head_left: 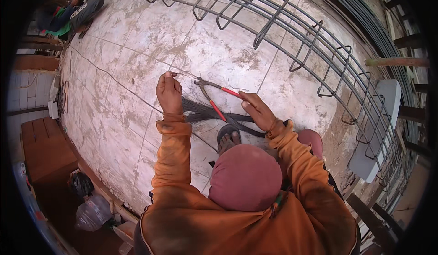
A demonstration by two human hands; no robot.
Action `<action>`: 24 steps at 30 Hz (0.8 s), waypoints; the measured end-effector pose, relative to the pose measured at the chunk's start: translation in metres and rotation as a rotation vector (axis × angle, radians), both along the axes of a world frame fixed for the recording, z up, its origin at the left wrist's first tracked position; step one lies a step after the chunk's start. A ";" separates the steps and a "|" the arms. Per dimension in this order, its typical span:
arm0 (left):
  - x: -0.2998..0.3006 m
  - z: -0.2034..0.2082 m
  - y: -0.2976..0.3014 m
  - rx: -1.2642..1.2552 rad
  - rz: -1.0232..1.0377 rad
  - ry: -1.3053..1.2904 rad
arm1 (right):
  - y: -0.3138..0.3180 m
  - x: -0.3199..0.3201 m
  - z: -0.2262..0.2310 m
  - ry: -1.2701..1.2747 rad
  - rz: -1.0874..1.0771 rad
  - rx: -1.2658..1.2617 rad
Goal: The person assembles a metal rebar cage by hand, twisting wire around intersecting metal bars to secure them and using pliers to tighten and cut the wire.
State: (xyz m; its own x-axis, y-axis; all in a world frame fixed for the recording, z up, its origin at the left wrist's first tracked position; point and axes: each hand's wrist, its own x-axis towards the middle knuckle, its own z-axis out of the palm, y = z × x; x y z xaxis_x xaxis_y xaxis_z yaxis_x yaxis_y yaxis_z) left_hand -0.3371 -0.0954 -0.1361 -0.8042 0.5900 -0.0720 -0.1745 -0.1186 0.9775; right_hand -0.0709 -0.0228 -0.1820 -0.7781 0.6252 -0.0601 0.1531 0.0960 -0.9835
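My left hand (169, 94) pinches thin tie wire (185, 74) between thumb and fingertips, out to the left of the pincers. The wire runs right to the jaws of long pincers (212, 85) with red grips. My right hand (259, 113) is closed on the end of the upper handle. The handles are spread apart, and the lower grip points down toward my sandalled foot (228, 137). Whether the jaws bite the wire is too small to tell. Beneath the pincers, a bundle of dark wire (198, 110) lies across the floor, passing under my right forearm.
A long rebar cage (269, 25) curves across the far side and down the right. Behind it lie stacked steel bars (365, 18). A pale block (374, 132) stands at right. Another person (73, 15) sits at far left. Plastic bags (93, 211) lie at lower left.
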 end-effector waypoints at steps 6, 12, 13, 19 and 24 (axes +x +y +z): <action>0.122 -0.007 0.004 -0.179 -0.288 0.202 | -0.027 -0.048 0.015 0.376 -0.449 -0.560; 0.120 0.004 0.002 -0.525 -1.150 -0.044 | 0.040 0.023 0.048 -0.024 -0.301 -0.345; 0.122 0.011 0.005 -0.556 -1.229 -0.063 | 0.050 0.027 0.060 -0.105 -0.281 -0.279; 0.108 0.077 0.054 -0.655 -1.000 0.149 | 0.046 0.033 0.109 0.223 -0.882 -0.633; 0.160 0.139 0.059 -0.613 -1.570 0.529 | 0.007 0.028 0.170 0.282 -0.807 -0.736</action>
